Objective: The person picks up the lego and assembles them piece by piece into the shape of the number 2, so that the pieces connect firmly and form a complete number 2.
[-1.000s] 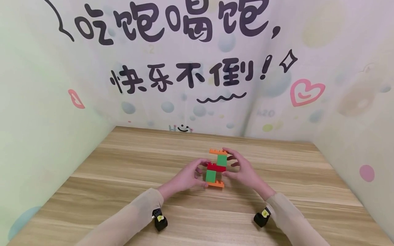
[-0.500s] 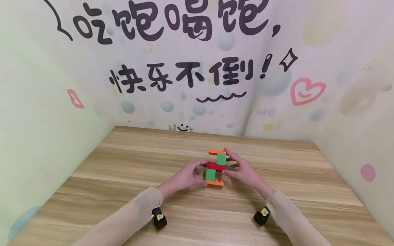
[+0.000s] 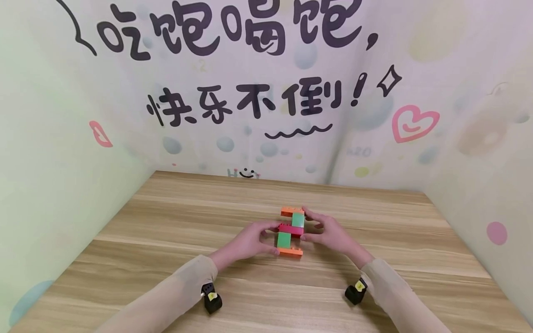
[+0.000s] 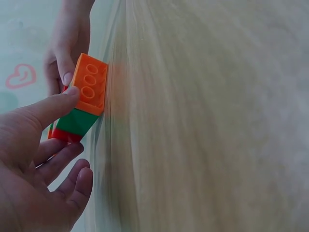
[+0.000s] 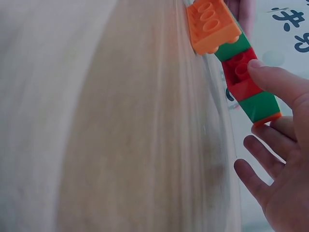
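Toy building bricks are joined in a zigzag between my hands: a near orange brick (image 3: 290, 252), a green brick (image 3: 284, 240), a red brick (image 3: 294, 230), a second green brick (image 3: 297, 219) and a far orange brick (image 3: 287, 212). My left hand (image 3: 250, 240) pinches the near part, thumb on the near orange brick and fingertips at the red one. From the other side, my right hand (image 3: 333, 233) pinches the far part, thumb on the red brick and fingers at the far orange brick. Whether the bricks touch the table cannot be told.
The wood-grain table (image 3: 175, 194) stretches around both hands. A printed cloth wall (image 3: 366, 152) stands behind it, with pale side walls left and right. Each wrist carries a small black camera, such as the left camera (image 3: 212, 301) below the sleeve.
The joined bricks have dipped slightly and look a little shorter from far to near in the head view. Both hands keep their hold and move down slightly with them.
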Tool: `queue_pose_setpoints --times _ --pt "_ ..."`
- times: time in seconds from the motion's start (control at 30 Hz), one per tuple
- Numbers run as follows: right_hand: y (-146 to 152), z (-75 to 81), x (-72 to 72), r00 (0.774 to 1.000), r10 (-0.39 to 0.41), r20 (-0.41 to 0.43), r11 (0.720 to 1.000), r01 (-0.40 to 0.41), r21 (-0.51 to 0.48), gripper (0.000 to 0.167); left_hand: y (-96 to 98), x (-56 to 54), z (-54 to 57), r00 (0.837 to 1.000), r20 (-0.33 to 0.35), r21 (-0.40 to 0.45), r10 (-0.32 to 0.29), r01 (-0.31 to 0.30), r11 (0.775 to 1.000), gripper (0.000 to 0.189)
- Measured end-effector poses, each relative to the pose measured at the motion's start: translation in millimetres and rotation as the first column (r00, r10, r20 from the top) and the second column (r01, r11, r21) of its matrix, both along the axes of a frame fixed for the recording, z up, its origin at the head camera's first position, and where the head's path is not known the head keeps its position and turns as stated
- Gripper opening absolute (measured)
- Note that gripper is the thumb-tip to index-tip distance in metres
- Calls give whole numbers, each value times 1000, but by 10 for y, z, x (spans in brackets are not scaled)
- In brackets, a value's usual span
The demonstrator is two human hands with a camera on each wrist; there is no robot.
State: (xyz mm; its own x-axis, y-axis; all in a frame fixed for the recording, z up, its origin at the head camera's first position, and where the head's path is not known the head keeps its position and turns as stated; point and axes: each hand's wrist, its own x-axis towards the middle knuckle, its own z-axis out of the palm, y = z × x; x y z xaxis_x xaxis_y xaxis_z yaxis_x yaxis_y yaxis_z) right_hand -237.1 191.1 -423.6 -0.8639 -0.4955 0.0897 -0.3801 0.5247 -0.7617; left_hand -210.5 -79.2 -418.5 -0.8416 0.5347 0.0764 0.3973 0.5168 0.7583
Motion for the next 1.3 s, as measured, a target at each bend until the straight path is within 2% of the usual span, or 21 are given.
queue_pose_setpoints --times 0.23,0.63,0.9,1.3 --pt "8 -17 -17 1000 4 -26 997 -3 72 84 -24 -13 -7 1000 -1 -64 3 -3 998 66" --pt "19 -2 -19 1000 5 -11 991 -4 134 80 -26 -14 4 999 36 -70 -11 13 997 63" --pt "32 -42 -26 1000 13 12 994 -14 110 79 -29 -6 23 998 62 -45 -21 24 999 59" --pt "40 -53 -21 1000 17 5 993 -17 116 75 -44 -24 -17 997 73 -43 -13 16 999 59"
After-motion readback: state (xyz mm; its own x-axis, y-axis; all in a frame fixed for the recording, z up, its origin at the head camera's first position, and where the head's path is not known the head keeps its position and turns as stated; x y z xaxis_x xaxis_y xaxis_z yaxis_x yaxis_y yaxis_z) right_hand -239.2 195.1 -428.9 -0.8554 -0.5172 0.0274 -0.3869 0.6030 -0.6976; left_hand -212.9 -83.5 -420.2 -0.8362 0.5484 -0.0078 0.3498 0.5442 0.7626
